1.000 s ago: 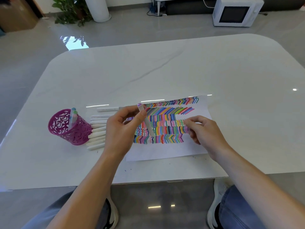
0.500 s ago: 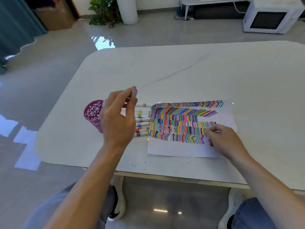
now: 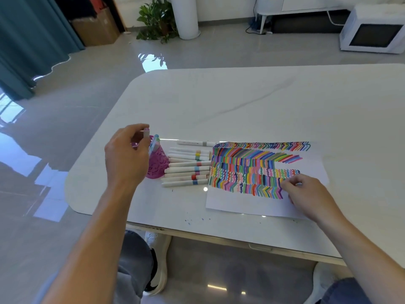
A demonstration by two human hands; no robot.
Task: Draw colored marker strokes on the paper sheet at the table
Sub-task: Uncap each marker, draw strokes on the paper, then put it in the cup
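Note:
A white paper sheet [image 3: 241, 205] lies at the table's near edge, its upper part filled with rows of colored strokes. My right hand [image 3: 306, 194] rests on the sheet's lower right part, fingers bent, fingertips touching the paper. My left hand [image 3: 125, 159] hovers over the magenta pen cup [image 3: 157, 165] and pinches a white marker [image 3: 146, 133] with a pink-purple end pointing up; its lower part is hidden behind my fingers. Two markers [image 3: 154, 142] stand in the cup.
Several white markers [image 3: 186, 170] lie in a row between cup and paper, with one more [image 3: 195, 142] just behind them. The white table [image 3: 263, 102] stretches far behind. A microwave [image 3: 372, 31] and a plant [image 3: 157, 20] stand on the floor beyond.
My left hand carried the marker from over the paper leftward to above the cup. My view swung left. My right hand stayed on the sheet.

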